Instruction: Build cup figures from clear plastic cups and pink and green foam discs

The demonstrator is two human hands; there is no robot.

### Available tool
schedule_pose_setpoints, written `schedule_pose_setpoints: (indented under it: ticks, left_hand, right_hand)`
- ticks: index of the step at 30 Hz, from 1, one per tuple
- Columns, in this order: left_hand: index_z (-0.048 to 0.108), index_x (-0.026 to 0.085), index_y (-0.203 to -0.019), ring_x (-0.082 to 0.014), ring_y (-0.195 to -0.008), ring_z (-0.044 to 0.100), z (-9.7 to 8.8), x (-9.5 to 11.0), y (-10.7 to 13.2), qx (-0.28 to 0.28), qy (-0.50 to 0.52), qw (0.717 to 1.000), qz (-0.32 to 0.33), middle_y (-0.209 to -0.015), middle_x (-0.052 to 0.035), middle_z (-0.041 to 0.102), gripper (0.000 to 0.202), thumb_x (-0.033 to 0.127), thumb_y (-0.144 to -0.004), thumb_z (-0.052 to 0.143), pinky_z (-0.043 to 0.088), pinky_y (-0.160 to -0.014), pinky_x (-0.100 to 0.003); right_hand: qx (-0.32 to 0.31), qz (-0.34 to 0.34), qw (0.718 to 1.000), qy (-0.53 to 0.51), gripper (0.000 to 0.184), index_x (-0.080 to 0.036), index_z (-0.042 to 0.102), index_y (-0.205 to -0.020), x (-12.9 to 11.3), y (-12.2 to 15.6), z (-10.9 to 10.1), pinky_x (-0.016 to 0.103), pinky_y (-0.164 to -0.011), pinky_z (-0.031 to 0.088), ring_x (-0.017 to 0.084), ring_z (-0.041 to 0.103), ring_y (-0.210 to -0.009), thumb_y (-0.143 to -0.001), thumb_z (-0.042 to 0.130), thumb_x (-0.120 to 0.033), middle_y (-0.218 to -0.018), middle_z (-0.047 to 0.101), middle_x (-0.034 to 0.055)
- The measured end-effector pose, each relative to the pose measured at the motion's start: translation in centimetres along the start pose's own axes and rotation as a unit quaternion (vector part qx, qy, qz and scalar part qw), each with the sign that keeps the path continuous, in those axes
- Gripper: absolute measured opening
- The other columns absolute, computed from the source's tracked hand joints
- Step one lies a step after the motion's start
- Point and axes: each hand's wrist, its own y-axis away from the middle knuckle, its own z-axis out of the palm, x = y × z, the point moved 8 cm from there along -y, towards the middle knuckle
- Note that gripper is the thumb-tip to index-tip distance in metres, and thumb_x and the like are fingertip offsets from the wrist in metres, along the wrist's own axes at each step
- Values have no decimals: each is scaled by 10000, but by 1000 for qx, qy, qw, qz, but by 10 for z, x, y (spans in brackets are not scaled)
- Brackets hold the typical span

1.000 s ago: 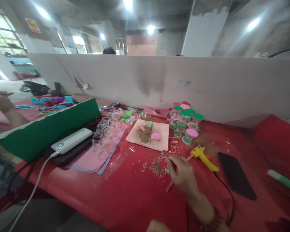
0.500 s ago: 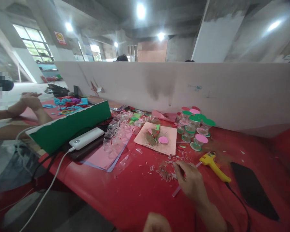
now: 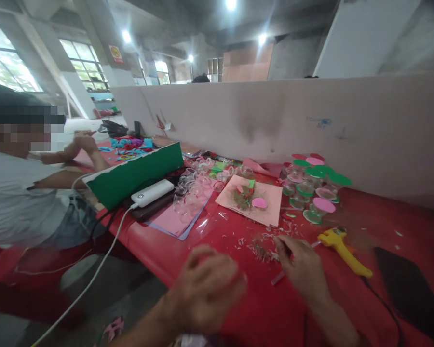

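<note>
My right hand (image 3: pixel 305 267) rests on the red table (image 3: pixel 188 248), fingers closed over a thin clear stick (image 3: pixel 277 279) that runs under the palm. Its fingertips touch a small heap of paper scraps (image 3: pixel 262 246). My left hand (image 3: pixel 207 285) hovers above the table's near edge, blurred by motion, fingers curled, and I cannot see whether it holds anything. A yellow glue gun (image 3: pixel 343 250) lies just right of my right hand. Behind the scraps lies a pink card (image 3: pixel 271 209) bearing brown bits and a pink disc.
Small clear cups with green and pink lids (image 3: pixel 314 185) stand by the grey partition (image 3: pixel 275 115). Loose clear cups (image 3: pixel 195 190), a white power bank (image 3: pixel 152 193) and a green sheet (image 3: pixel 137 173) lie left. A black phone (image 3: pixel 408 284) lies right. A seated person (image 3: pixel 18 197) works at far left.
The view has swung left, bringing the neighbouring person into sight. My left hand has risen into view in front of me. My right hand has stayed on the stick by the scraps.
</note>
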Motion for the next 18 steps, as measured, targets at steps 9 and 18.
schedule_pose_setpoints:
  ticks: [9,18]
  left_hand:
    - [489,213,-1365,-307,-1124,568,-19,-191,-5,-4,-215,912,-349,-1252,-144,571,584,395,-824,615,460,-912,-404]
    - [607,195,-1058,-238,-823,614,-28,-197,-36,43,-189,913,-360,-986,-100,618,274,262,-793,590,451,-761,-353]
  right_hand:
    - [-9,-23,1000,11,311,-198,686,-948,-2,3,5,352,-721,469,217,648,-689,-985,418,-352,-815,744,81]
    - [-22,-5,1000,7,297,-200,671,-914,5,1,7,347,-688,453,217,649,-669,-989,429,-354,-769,734,62]
